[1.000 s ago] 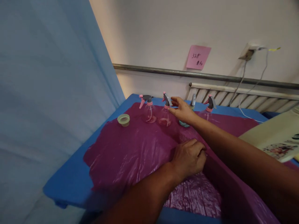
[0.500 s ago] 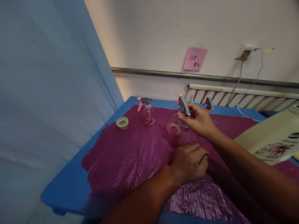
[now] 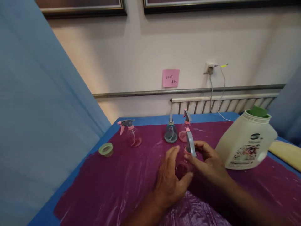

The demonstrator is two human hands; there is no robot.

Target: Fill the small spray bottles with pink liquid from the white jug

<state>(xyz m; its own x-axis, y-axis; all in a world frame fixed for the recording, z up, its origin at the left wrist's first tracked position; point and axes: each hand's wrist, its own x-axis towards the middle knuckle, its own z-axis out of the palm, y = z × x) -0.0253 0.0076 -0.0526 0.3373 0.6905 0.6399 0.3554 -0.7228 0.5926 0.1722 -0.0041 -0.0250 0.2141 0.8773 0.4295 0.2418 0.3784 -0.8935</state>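
Note:
A clear spray bottle [image 3: 190,143] with a grey and pink trigger head is in my right hand [image 3: 210,164], whose thumb and fingers are closed round its neck. Beside the bottle's see-through body, my left hand [image 3: 169,181] has its fingers and thumb apart. Whether it touches the bottle I cannot tell. Just behind stand a bluish spray bottle [image 3: 171,134] and another pink-necked spray bottle [image 3: 182,134]. A further pink and grey spray bottle [image 3: 134,137] is upright to the left.
A purple plastic sheet [image 3: 105,185] covers much of the blue table [image 3: 150,120]. At left lies a pale green cap [image 3: 106,148]. A large cream jug [image 3: 246,141] with its mouth uncovered stands at right. Beyond are a rail [image 3: 145,93] and a socket with cords [image 3: 210,68].
My right hand has brought the spray bottle closer to me. My left hand has gone from curled to spread beside it. The view has tilted up and shifted right.

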